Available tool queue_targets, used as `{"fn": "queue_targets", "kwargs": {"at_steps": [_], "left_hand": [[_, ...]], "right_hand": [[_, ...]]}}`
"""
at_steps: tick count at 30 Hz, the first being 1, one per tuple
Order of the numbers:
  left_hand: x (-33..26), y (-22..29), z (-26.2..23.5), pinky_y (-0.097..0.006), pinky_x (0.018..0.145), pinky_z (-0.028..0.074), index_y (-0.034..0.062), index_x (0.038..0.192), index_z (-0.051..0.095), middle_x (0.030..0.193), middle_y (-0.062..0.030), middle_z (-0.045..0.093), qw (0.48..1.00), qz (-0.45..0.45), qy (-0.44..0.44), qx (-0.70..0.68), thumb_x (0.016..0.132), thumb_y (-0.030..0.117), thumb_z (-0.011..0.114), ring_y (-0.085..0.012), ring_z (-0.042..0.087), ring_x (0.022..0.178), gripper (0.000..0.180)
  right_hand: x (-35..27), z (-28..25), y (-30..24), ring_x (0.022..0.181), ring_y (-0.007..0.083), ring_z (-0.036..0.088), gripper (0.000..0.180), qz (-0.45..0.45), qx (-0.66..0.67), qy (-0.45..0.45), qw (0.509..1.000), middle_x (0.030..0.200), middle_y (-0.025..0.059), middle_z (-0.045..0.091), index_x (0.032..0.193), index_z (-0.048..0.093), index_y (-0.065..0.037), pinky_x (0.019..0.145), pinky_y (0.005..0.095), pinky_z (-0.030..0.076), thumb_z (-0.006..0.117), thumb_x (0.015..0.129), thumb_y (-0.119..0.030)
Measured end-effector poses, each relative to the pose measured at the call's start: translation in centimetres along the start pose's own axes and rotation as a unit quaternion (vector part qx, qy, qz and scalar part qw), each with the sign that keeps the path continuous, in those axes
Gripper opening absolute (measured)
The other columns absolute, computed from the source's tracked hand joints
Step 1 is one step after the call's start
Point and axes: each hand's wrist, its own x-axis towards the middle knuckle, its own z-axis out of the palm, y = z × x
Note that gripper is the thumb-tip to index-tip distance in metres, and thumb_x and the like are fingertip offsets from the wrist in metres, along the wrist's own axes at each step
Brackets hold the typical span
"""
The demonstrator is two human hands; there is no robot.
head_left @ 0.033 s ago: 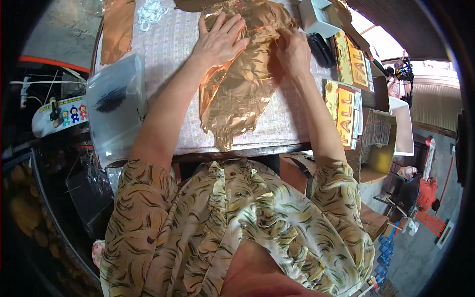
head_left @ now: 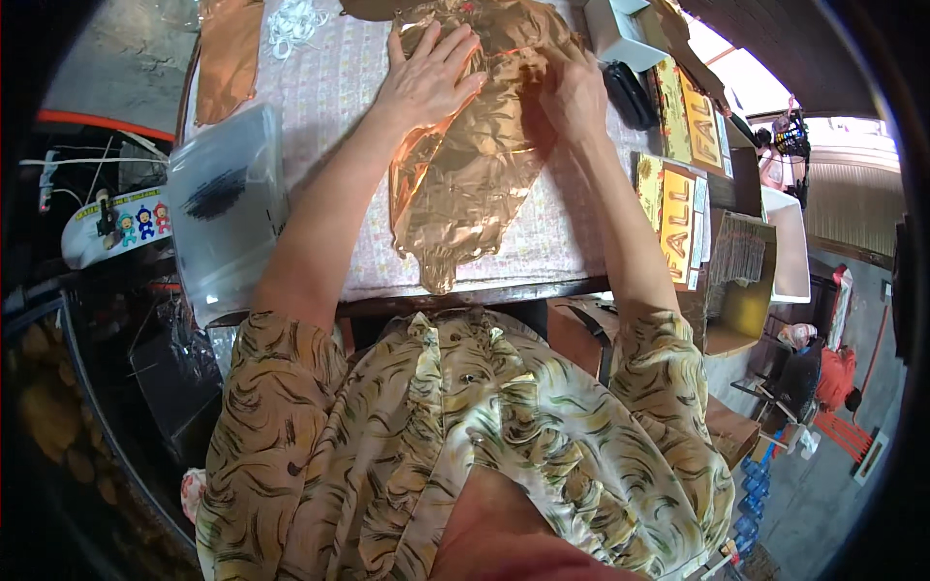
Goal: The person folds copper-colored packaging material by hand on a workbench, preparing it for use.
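A flattened copper-coloured foil balloon lies creased over the cloth-covered table, its narrow neck pointing at the near edge. My left hand rests flat on its upper left part, fingers spread and pointing away from me. At the balloon's upper right edge, my right hand has its fingers bent and closed on the foil; the fingertips are partly hidden. Another piece of copper foil lies at the far left of the table. Beside it is a small heap of white string.
Clear plastic bags lie along the table's left edge. On the right are a black case, a white open box, printed orange-and-yellow packs and a cardboard box. A white bin stands beyond.
My right hand has shifted very slightly along the foil edge. My left hand and the balloon look the same.
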Motion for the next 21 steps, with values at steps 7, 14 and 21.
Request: {"fn": "queue_targets", "kwargs": {"at_steps": [7,14,21], "left_hand": [[-0.3,-0.8,0.5,-0.073,0.118,0.012,0.0202,0.16,0.037,0.168,-0.0003,0.031,0.998,0.034,0.039,0.041,0.106,0.058,0.039,-0.0307,0.028,0.155,0.066],[0.6,1.4,-2.7,-0.073,0.118,0.01,0.0125,0.158,0.038,0.167,-0.007,0.032,0.999,0.029,-0.012,-0.004,0.105,0.052,0.041,-0.0345,0.026,0.154,0.066],[0.6,1.8,-4.9,-0.075,0.117,0.011,0.0051,0.156,0.038,0.165,-0.0131,0.034,0.995,0.013,-0.083,-0.045,0.104,0.046,0.043,-0.0404,0.025,0.153,0.066]], "right_hand": [[0.9,2.5,-0.6,0.123,0.0298,0.055,0.058,-0.105,-0.157,-0.029,0.982,0.14,0.0072,0.057,0.139,0.065,-0.038,0.105,0.0471,0.041,0.058,0.088,-0.012],[0.5,2.6,0.1,0.129,0.0261,0.051,0.057,-0.099,-0.178,-0.064,0.977,0.148,0.0051,0.053,0.139,0.064,-0.037,0.105,0.0472,0.037,0.058,0.088,-0.013],[0.6,1.2,-1.3,0.125,0.0394,0.058,0.028,-0.152,-0.076,0.043,0.985,0.141,0.0194,0.061,0.116,0.078,-0.017,0.101,0.0573,0.045,0.057,0.098,-0.02]]}}
